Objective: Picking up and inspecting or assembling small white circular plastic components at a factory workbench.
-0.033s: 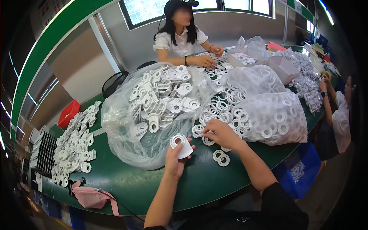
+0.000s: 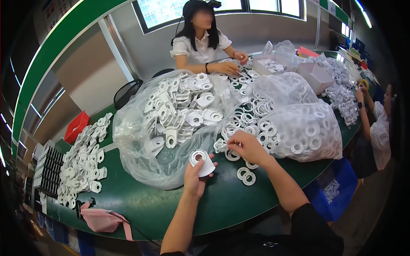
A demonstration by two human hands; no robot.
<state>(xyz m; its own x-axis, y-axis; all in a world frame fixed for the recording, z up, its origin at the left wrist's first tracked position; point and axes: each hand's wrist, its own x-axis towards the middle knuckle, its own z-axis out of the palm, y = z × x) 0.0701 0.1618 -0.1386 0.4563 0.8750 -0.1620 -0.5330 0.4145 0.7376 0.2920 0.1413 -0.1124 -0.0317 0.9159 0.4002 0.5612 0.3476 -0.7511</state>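
Note:
My left hand [image 2: 195, 181] is closed round a white plastic part [image 2: 205, 167] with a round, ringed opening at its top, held just above the green table. To its right, my right hand [image 2: 243, 147] reaches to the near edge of a pile of flat white rings [image 2: 256, 119]. Its thumb and forefinger are pinched at a white ring [image 2: 220, 145], which looks tilted and slightly blurred. Beside that wrist lie two loose rings [image 2: 249, 178], partly overlapping. Beyond my left hand, an opened clear plastic bag [image 2: 132, 141] holds a heap of similar white parts [image 2: 183, 111].
A bag full of rings [image 2: 309, 132] lies right of the pile. On the left are more white parts [image 2: 85, 170], a red bin [image 2: 77, 126], black stacked trays [image 2: 48, 170] and a pink pouch [image 2: 100, 218]. A co-worker [image 2: 205, 47] handles pieces opposite; another person [image 2: 380, 123] works at right.
My right fingertips have shifted very slightly, and the ring by them has tipped from lying flatter. My left hand has not visibly moved.

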